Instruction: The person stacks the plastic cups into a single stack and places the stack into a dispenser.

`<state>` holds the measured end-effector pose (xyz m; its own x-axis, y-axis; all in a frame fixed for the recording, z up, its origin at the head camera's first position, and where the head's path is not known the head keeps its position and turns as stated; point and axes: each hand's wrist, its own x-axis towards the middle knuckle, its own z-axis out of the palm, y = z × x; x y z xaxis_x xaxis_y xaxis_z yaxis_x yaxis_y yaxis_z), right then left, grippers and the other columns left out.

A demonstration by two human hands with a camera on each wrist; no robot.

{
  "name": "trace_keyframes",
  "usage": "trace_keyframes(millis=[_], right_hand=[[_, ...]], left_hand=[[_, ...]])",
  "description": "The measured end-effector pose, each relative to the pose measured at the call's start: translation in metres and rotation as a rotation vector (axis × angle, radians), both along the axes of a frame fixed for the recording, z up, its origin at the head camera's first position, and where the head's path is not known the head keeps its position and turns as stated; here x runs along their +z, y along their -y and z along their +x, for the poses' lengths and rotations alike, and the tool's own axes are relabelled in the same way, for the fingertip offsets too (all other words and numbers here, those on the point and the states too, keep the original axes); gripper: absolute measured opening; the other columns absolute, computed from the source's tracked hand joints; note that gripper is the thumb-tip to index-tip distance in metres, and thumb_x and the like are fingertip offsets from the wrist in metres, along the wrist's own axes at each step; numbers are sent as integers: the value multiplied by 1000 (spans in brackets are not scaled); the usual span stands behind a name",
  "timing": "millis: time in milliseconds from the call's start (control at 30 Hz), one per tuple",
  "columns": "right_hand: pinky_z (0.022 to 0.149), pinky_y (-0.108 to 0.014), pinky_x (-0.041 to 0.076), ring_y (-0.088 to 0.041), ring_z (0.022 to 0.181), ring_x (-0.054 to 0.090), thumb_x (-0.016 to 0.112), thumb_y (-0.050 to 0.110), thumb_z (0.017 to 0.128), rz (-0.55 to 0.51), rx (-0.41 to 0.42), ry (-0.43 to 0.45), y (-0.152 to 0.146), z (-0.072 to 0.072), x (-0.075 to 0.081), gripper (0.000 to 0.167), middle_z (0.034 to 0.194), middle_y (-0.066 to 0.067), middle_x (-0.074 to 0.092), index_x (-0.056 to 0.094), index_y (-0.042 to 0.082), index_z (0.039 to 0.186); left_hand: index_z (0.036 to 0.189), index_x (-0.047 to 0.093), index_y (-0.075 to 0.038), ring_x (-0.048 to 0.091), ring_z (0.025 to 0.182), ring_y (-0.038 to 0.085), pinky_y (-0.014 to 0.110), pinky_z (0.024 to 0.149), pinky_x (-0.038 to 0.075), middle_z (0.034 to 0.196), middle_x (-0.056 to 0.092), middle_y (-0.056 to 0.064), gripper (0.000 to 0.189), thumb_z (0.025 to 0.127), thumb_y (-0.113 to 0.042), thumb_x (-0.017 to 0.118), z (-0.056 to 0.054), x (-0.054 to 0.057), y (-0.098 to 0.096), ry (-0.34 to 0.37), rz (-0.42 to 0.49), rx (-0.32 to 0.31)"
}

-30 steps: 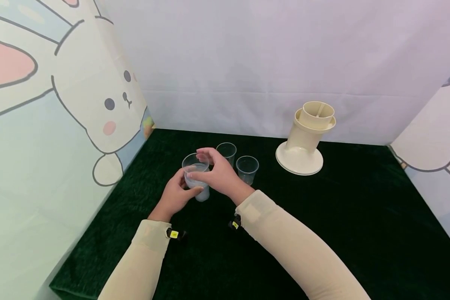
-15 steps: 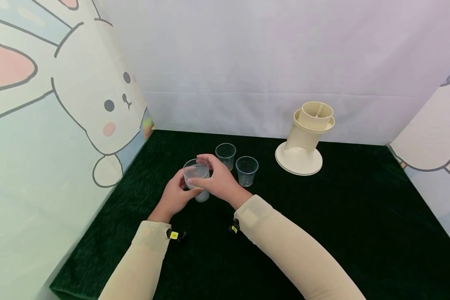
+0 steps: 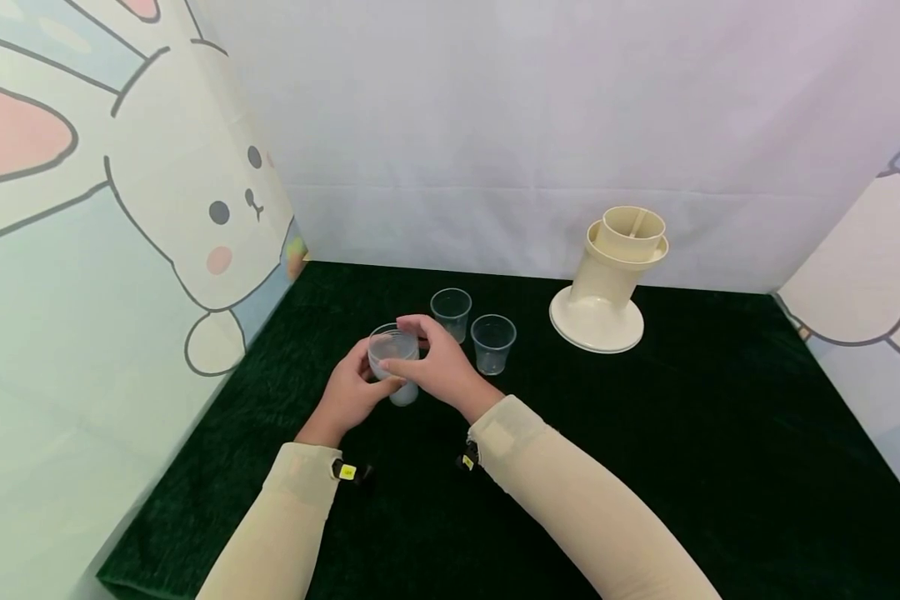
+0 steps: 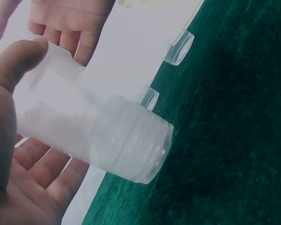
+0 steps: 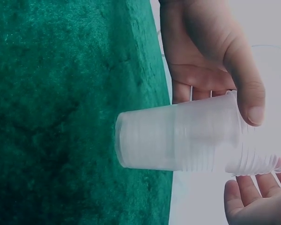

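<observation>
Both hands hold a stack of nested clear plastic cups (image 3: 403, 393), upright over the green cloth. My left hand (image 3: 342, 398) grips the stack's side, its thumb across the near side. Higher up, my right hand (image 3: 446, 367) holds the top cup near its rim, with thumb in front and fingers behind. In the left wrist view, several rim rings band the stack (image 4: 126, 136) near its base. The right wrist view has the stack (image 5: 150, 140) lying sideways across it. Two single clear cups stand just beyond my right hand: one farther back (image 3: 452, 317), the other nearer (image 3: 492, 348).
A cream cylindrical stand (image 3: 607, 275) with a round base and open top is at the back right. Dark green plush cloth (image 3: 667, 467) covers the table. A pale curtain (image 3: 525, 125) rises behind it, and a rabbit-print panel (image 3: 172, 192) borders the left.
My right hand has lowered slightly, and the top cup has sunk deeper into the stack. My left hand has hardly moved; the two single cups stay put.
</observation>
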<state>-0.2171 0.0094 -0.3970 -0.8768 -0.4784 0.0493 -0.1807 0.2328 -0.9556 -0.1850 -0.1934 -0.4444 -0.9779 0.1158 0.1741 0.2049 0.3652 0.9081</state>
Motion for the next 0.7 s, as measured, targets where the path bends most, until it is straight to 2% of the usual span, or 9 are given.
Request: trace_keyframes(millis=[700], right_hand=[[107, -43, 47, -19, 131, 50, 77, 38, 94, -15, 11, -3, -2, 1, -1, 66, 151, 5, 48, 47, 23, 151]], left_hand=[[147, 49, -23, 56, 128, 23, 50, 110, 45, 141, 54, 2, 67, 91, -41, 80, -1, -1, -1, -6, -5, 9]])
